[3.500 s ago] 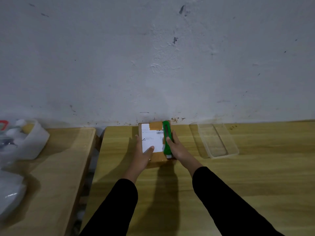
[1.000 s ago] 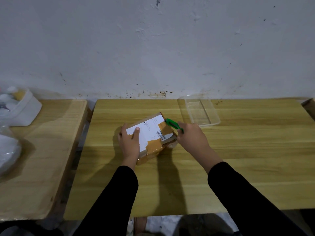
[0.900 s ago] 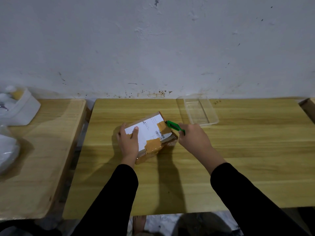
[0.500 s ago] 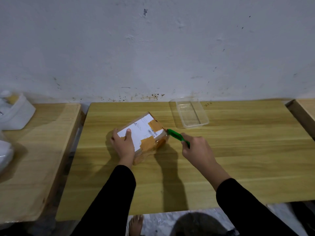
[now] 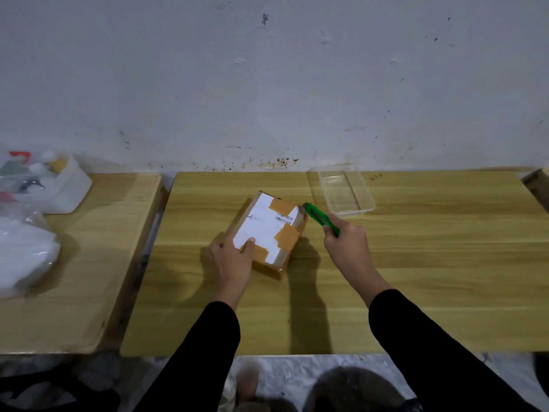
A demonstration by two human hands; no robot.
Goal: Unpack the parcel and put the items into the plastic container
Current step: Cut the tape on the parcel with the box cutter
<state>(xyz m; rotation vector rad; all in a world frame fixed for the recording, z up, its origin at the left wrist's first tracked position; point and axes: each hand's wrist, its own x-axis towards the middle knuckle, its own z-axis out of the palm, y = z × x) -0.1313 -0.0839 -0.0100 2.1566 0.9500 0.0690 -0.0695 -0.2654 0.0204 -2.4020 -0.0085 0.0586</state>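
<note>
A brown cardboard parcel (image 5: 267, 230) with a white label and tan tape lies at an angle in the middle of the wooden table (image 5: 416, 263). My left hand (image 5: 231, 260) grips its near left corner, thumb on the label. In my right hand (image 5: 347, 242) is a green utility knife (image 5: 320, 223), whose tip meets the parcel's far right corner. Behind the knife, near the wall, stands a clear, empty plastic container (image 5: 344, 188).
A second wooden table (image 5: 89, 263) stands to the left across a narrow gap. It carries a white tub (image 5: 59, 188) of small items and a white plastic bag (image 5: 23, 254). Another wooden edge (image 5: 537, 185) shows at far right. The wall runs close behind.
The parcel has been turned from square-on to slanted and pulled toward me. The knife has moved from lying along the parcel's top to pointing at its far right corner. The camera has tilted down.
</note>
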